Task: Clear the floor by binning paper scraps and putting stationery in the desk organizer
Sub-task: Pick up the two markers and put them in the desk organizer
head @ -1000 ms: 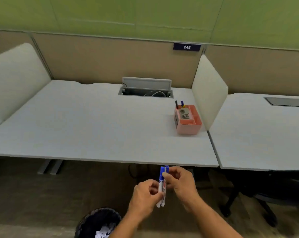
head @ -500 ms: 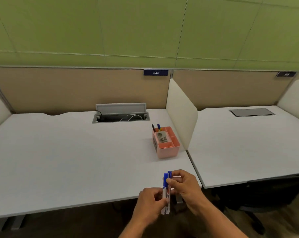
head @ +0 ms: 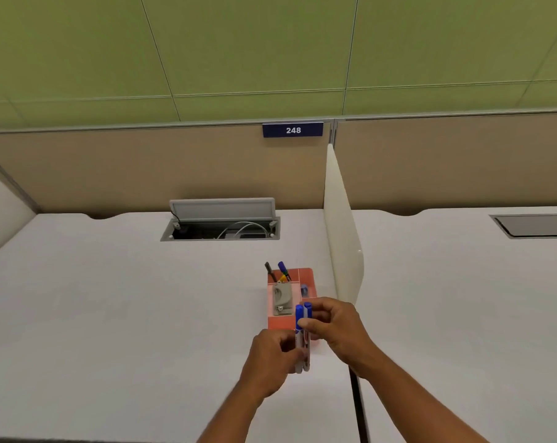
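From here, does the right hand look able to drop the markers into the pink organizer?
Probably yes. The right hand and left hand hold the blue-capped markers just in front of the organizer, with nothing between; its near compartment looks unoccupied.

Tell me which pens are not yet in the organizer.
The two blue-capped markers, held upright by both hands above the organizer. The black pen and blue pen already stand in its back compartment.

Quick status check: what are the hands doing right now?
Left hand and right hand both gripping two blue-capped markers. Held upright over pink desk organizer. Nothing in the way.
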`<act>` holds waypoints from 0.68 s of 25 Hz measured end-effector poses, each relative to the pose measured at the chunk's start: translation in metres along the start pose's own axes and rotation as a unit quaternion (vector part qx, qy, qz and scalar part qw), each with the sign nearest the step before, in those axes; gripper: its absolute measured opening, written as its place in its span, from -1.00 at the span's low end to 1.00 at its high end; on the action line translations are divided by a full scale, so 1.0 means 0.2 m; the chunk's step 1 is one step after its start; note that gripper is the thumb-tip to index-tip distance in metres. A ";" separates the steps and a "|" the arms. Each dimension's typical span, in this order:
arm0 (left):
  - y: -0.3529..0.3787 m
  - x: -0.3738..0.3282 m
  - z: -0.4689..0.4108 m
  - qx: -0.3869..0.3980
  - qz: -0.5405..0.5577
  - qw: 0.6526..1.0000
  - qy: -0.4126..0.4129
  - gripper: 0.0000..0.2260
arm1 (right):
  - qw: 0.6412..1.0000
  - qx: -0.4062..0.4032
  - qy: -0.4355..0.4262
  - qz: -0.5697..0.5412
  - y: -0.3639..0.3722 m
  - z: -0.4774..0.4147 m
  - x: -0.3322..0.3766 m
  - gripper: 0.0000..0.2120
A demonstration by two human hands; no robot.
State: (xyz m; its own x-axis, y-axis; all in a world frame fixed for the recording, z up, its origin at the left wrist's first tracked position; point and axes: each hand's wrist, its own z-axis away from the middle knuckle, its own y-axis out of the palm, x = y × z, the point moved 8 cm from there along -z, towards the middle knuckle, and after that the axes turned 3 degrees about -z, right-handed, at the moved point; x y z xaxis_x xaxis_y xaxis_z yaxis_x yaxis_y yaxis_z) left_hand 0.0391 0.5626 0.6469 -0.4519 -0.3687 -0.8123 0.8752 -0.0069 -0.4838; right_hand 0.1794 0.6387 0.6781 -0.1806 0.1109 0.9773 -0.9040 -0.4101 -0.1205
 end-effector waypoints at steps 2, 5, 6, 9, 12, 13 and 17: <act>-0.01 -0.07 -0.10 -0.023 -0.004 1.000 -0.012 -0.92 | 1.000 0.011 -0.015 0.011 -0.05 -0.13 0.06 -0.73; -0.07 -0.15 -0.24 -0.044 -0.031 0.998 -0.030 -0.90 | 1.000 0.003 -0.022 0.008 -0.08 -0.30 0.11 -0.72; -0.09 -0.17 -0.28 -0.049 -0.033 0.998 -0.034 -0.90 | 1.000 0.004 -0.026 0.004 -0.08 -0.34 0.13 -0.72; -0.20 -0.22 -0.40 -0.071 -0.050 0.996 -0.023 -0.94 | 0.999 -0.009 -0.043 0.003 -0.06 -0.46 0.19 -0.76; -0.30 -0.27 -0.53 -0.104 -0.057 0.993 0.002 -0.86 | 0.998 -0.039 -0.055 0.000 -0.04 -0.58 0.25 -0.77; -0.34 -0.30 -0.59 -0.121 -0.057 0.991 0.015 -0.82 | 0.997 -0.052 -0.058 0.006 -0.03 -0.62 0.26 -0.78; -0.44 -0.37 -0.82 -0.156 -0.064 0.983 0.080 -0.72 | 0.994 -0.085 -0.059 0.023 -0.01 -0.78 0.30 -0.78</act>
State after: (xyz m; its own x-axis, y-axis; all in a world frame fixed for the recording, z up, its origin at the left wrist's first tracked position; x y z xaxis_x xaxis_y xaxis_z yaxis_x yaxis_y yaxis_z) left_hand -0.0336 0.7437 0.6959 -0.5975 -0.2326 -0.7674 0.7257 0.2503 -0.6409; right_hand 0.1103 0.7874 0.7107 -0.1855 -0.0156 0.9825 -0.9500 -0.2529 -0.1834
